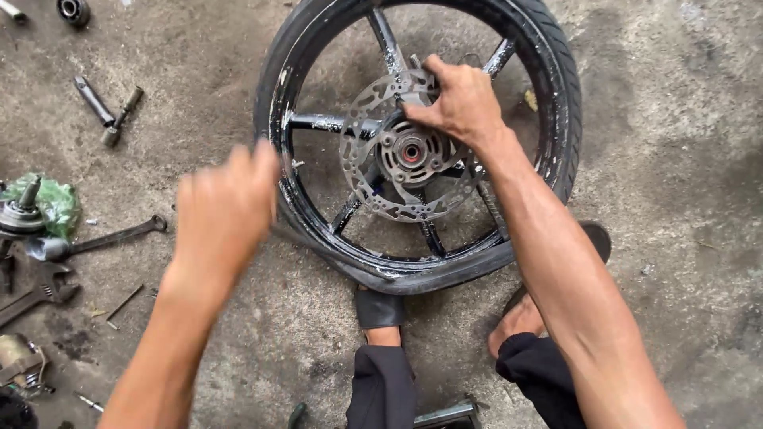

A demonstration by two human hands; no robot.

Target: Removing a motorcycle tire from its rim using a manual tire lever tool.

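A black motorcycle wheel with its tyre lies flat on the concrete floor. A perforated metal brake disc sits on the hub at its middle. My right hand grips the upper edge of the disc, next to the hub. My left hand hovers blurred over the wheel's left rim, fingers loosely curled, holding nothing that I can see. Part of the tyre bead hangs off the rim at the near side.
My two feet in sandals stand at the wheel's near edge. Spanners and a socket tool lie on the floor at left, beside a green rag and metal engine parts. A bearing lies at top left.
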